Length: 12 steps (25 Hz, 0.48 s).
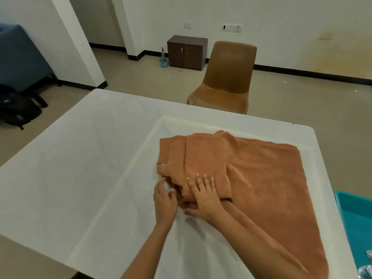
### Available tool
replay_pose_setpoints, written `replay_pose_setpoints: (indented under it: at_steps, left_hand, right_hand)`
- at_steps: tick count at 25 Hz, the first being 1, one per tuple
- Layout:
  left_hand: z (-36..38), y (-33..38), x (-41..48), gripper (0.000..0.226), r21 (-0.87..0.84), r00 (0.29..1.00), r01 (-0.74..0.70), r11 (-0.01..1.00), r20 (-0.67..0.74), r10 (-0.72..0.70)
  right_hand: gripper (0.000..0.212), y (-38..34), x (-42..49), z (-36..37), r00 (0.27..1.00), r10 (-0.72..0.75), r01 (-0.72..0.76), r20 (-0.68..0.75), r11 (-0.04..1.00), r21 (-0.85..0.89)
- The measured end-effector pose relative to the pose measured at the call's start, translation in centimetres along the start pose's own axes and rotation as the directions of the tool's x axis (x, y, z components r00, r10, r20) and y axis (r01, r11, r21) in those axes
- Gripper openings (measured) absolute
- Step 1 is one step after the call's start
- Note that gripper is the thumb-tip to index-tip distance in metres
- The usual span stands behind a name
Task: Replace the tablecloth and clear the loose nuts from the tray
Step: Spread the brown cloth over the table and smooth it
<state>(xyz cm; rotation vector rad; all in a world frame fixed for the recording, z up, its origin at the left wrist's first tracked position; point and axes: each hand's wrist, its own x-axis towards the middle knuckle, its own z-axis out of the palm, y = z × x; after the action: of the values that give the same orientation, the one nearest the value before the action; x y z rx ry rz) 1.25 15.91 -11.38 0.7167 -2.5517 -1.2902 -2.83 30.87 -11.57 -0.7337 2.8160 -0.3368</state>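
Currently: right hand (203,198), fingers (205,181) straight, presses orange cloth (261,178); left hand (165,200) at fold (grip unclear). Advisable: spread evenly across surface (80,158).

Chair (227,77): brown, moulded shell, back toward the far wall
Cabinet (187,52): small, dark wood, two doors, against the far wall, left of the chair
Spray bottle (162,52): upright in a small blue tub (163,63) on the floor, just left of the cabinet
Sofa (20,57): blue, far left, partly behind a white pillar (76,41)
Backpack (18,111): black, on the floor below the sofa
Wall plates: white switch plate (188,24) and longer socket strip (231,28), above cabinet and chair
Skirting (302,74): black, along the wall base
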Motion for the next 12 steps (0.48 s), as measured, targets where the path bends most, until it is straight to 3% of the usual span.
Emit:
replay_pose_setpoints:
  at_steps: [2,4,6,7,9,10,12]
  left_hand:
    - [-1.0,-1.2,1.9,0.053,-0.017,0.991,0.008,1.0,0.136,-0.006]
    - [-1.6,-1.9,2.6,0.056,-0.076,0.973,0.125,0.989,0.203,-0.107]
    - [-1.7,-2.1,2.7,0.05,-0.193,0.94,0.294,0.936,0.236,-0.247]
    - [-1.7,-2.0,2.6,0.047,-0.258,0.922,0.359,0.897,0.248,-0.298]
    - [-1.2,-1.5,2.6,0.044,-0.371,0.89,0.449,0.813,0.265,-0.37]
    - [-0.8,-1.1,2.7,0.044,-0.4,0.881,0.47,0.787,0.27,-0.388]
    - [0.1,0.3,3.3,0.041,-0.39,0.871,0.487,0.781,0.281,-0.403]
  right_hand:
    - [0.069,0.3,0.3,-0.5,0.998,0.01,-0.009,-0.064,1.0,0.026]
    - [0.043,0.9,0.8,-1.6,0.985,0.073,-0.016,-0.157,0.941,0.337]
    - [0.029,2.0,0.9,-4.2,0.96,0.214,-0.053,-0.179,0.771,0.635]
    - [0.026,2.5,0.8,-5.5,0.934,0.308,-0.058,-0.182,0.633,0.772]
    - [0.023,3.6,0.4,-7.2,0.901,0.43,-0.085,-0.049,0.287,0.954]
    - [0.024,4.2,1.0,-6.2,0.878,0.478,-0.138,0.018,0.217,0.966]
    - [0.028,7.2,2.2,-2.1,0.898,0.427,-0.228,0.109,0.238,0.944]
